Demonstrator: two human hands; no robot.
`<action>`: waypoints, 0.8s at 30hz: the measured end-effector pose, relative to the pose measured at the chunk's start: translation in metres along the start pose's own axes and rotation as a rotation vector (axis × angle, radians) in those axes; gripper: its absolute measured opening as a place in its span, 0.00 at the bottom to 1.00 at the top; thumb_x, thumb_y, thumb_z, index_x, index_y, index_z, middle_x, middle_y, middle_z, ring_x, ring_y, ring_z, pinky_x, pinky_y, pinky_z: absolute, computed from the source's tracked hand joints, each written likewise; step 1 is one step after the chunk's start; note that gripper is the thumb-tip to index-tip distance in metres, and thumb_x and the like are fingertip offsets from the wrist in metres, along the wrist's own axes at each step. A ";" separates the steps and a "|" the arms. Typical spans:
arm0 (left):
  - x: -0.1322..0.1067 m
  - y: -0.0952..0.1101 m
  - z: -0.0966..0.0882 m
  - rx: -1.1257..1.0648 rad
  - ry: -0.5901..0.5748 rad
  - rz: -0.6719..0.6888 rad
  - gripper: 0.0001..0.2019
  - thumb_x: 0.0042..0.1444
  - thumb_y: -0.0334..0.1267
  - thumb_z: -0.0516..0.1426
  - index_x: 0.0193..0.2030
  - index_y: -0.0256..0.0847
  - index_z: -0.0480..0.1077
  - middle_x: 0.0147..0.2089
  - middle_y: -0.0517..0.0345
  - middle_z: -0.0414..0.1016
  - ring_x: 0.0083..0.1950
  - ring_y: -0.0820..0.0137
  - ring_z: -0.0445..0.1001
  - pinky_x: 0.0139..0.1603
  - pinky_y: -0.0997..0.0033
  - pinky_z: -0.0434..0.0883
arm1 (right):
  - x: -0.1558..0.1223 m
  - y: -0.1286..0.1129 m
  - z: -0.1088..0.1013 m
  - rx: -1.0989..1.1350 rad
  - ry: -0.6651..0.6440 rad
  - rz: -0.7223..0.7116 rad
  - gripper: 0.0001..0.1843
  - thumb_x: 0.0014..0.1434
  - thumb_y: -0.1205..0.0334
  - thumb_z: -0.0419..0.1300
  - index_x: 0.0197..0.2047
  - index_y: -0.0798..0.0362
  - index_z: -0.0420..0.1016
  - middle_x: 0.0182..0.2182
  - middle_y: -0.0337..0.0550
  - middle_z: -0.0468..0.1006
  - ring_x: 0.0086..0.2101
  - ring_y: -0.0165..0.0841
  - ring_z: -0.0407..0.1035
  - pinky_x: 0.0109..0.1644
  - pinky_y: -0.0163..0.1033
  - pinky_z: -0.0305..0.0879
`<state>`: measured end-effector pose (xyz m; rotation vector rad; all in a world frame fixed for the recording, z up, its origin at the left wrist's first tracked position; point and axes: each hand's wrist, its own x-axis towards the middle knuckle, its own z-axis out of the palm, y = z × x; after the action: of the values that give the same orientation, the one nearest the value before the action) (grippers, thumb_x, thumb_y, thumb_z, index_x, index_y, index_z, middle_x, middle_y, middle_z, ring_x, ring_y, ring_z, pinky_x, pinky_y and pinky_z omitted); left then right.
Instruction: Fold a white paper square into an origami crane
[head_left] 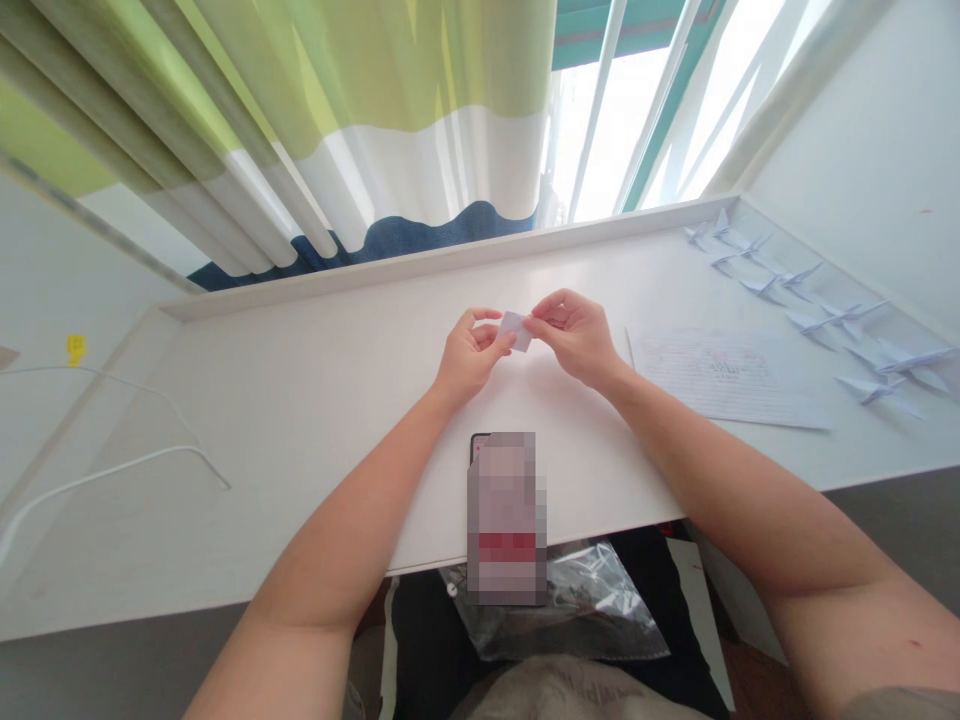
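Over the middle of a white desk (300, 420), both of my hands pinch one small white piece of folded paper (516, 330). My left hand (469, 355) grips its left edge between thumb and fingers. My right hand (574, 335) holds the right edge with curled fingertips. The paper is lifted just above the desk surface. A phone (506, 520) lies flat near the desk's front edge, between my forearms.
A printed sheet (724, 380) lies to the right of my hands. Several folded paper cranes (817, 320) line the right side of the desk. A white cable (112, 470) curves at the left. Curtains and a window stand behind. A plastic bag (570, 600) sits below the desk.
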<state>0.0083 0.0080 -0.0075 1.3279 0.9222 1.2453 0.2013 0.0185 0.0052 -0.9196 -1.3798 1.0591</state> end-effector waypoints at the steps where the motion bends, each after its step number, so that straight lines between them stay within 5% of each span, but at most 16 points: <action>1: 0.000 0.000 0.000 0.001 -0.017 -0.024 0.29 0.53 0.53 0.78 0.51 0.44 0.70 0.40 0.55 0.87 0.42 0.66 0.86 0.49 0.63 0.80 | 0.001 0.001 0.000 0.003 0.022 -0.005 0.23 0.54 0.43 0.80 0.35 0.45 0.73 0.32 0.38 0.80 0.34 0.36 0.76 0.45 0.50 0.78; 8: -0.001 0.001 -0.001 0.013 -0.051 -0.047 0.25 0.51 0.53 0.78 0.45 0.41 0.77 0.40 0.53 0.89 0.43 0.64 0.88 0.49 0.63 0.79 | 0.001 0.002 -0.004 0.020 -0.052 0.048 0.27 0.55 0.41 0.80 0.47 0.47 0.78 0.32 0.39 0.81 0.34 0.36 0.77 0.43 0.47 0.78; 12: -0.003 0.003 -0.001 0.019 -0.076 -0.066 0.24 0.52 0.55 0.77 0.44 0.41 0.78 0.38 0.56 0.87 0.41 0.65 0.87 0.47 0.64 0.80 | -0.001 -0.001 -0.002 0.019 -0.174 0.101 0.29 0.54 0.33 0.79 0.39 0.50 0.82 0.32 0.44 0.85 0.33 0.36 0.77 0.38 0.45 0.78; 17: -0.003 0.003 -0.002 0.042 -0.123 -0.089 0.27 0.55 0.65 0.74 0.40 0.40 0.80 0.36 0.53 0.86 0.41 0.65 0.87 0.46 0.64 0.80 | -0.002 -0.004 -0.001 0.006 -0.177 0.106 0.32 0.51 0.27 0.78 0.35 0.49 0.83 0.31 0.43 0.85 0.29 0.33 0.76 0.33 0.43 0.76; 24: -0.003 0.009 -0.005 -0.007 -0.155 -0.135 0.27 0.51 0.61 0.78 0.40 0.38 0.81 0.37 0.51 0.87 0.41 0.64 0.88 0.46 0.64 0.79 | -0.003 -0.004 -0.004 -0.050 -0.171 0.147 0.35 0.54 0.22 0.74 0.34 0.48 0.80 0.20 0.37 0.75 0.21 0.30 0.67 0.22 0.39 0.60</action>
<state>0.0020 0.0045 0.0006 1.3148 0.8814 1.0266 0.2062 0.0146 0.0083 -0.9974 -1.5026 1.2434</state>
